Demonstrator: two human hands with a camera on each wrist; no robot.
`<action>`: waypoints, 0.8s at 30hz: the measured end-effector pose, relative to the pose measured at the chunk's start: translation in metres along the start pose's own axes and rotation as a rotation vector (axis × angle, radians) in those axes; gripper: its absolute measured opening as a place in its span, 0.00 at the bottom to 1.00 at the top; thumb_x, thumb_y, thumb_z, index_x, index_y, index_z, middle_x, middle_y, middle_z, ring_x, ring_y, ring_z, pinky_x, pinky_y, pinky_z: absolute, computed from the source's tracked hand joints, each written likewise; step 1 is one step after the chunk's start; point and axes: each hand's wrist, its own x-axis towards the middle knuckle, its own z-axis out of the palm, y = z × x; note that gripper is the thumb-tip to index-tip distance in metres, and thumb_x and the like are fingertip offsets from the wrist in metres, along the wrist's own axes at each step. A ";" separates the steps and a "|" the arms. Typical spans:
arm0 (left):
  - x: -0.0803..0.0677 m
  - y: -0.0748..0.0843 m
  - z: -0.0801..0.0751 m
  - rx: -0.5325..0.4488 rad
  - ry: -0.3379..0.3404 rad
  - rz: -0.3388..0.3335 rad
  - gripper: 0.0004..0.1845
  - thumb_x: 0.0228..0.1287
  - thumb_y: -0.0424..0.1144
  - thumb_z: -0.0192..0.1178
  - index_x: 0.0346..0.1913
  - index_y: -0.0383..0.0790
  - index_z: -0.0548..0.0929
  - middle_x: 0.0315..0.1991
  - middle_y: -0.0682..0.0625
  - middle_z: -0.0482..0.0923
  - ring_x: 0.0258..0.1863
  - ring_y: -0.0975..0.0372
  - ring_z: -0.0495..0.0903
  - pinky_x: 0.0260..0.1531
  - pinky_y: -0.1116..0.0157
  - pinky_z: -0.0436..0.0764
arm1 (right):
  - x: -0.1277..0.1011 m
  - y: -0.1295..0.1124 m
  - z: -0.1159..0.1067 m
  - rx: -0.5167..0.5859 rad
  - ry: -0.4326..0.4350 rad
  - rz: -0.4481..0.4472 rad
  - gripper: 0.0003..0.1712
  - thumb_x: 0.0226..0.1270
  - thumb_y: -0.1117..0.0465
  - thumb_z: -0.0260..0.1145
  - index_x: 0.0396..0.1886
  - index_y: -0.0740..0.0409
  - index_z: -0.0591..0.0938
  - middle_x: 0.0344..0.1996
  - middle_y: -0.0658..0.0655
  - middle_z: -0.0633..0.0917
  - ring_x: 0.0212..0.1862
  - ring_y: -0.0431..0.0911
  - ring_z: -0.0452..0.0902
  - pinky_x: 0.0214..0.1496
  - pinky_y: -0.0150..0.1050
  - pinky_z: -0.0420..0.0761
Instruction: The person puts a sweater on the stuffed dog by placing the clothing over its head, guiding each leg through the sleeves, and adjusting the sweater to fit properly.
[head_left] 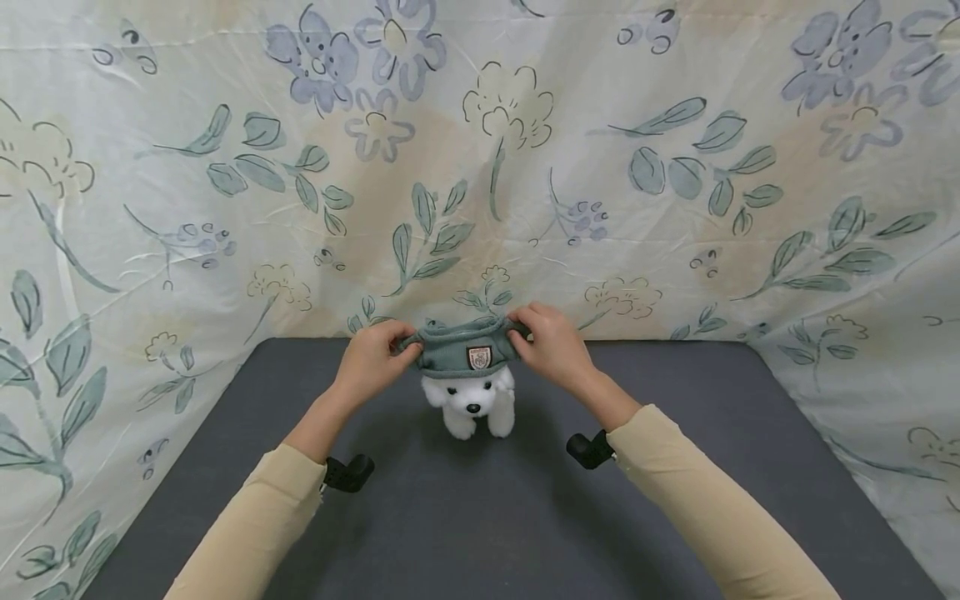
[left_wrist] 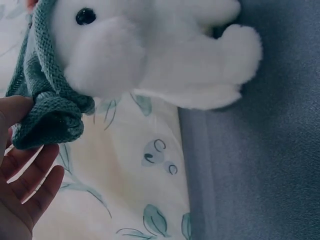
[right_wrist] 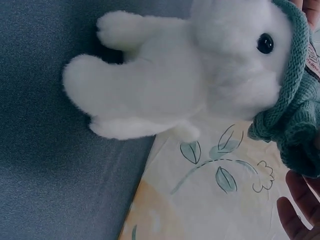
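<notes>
Room at lower centre, cloth on three sides

A hand could pass over the grey tabletop [head_left: 465, 517] at lower centre of the head view, between the left sleeve [head_left: 251, 525] and right sleeve [head_left: 708, 500]. The left black mount [head_left: 350, 473] and right black mount [head_left: 590, 450] jut inward, narrowing that lane. At mid-frame the white plush dog [head_left: 472, 402] stands in the way, the knitted garment [head_left: 448, 356] on its head gripped by the left hand [head_left: 375, 354] and right hand [head_left: 553, 346]. Patterned cloth [head_left: 525, 183] bars the top and both sides.

The left hand [left_wrist: 17, 197] pinched a green knit garment [left_wrist: 50, 107] touching a white plush toy [left_wrist: 170, 65]; the toy stood on a grey bench [left_wrist: 260, 165]; floral cloth [left_wrist: 125, 195] showed behind.
</notes>
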 end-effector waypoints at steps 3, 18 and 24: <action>0.000 0.001 -0.001 0.012 0.004 -0.007 0.10 0.59 0.39 0.62 0.42 0.40 0.83 0.37 0.47 0.80 0.33 0.56 0.77 0.33 0.58 0.76 | 0.000 0.000 -0.001 0.012 0.002 0.014 0.14 0.61 0.62 0.64 0.47 0.57 0.81 0.37 0.55 0.80 0.35 0.47 0.76 0.30 0.38 0.74; -0.020 0.016 -0.007 0.095 0.231 0.255 0.15 0.51 0.37 0.69 0.44 0.42 0.83 0.42 0.48 0.80 0.45 0.55 0.77 0.37 0.57 0.78 | -0.020 -0.016 -0.001 -0.012 0.268 -0.307 0.15 0.53 0.63 0.70 0.42 0.58 0.81 0.37 0.55 0.80 0.39 0.49 0.75 0.41 0.42 0.74; -0.031 0.020 0.008 0.136 0.236 0.328 0.17 0.47 0.38 0.71 0.43 0.42 0.83 0.41 0.50 0.79 0.41 0.58 0.78 0.32 0.62 0.79 | -0.032 -0.019 0.015 -0.054 0.216 -0.311 0.16 0.52 0.62 0.72 0.42 0.57 0.81 0.37 0.54 0.80 0.40 0.48 0.75 0.42 0.41 0.76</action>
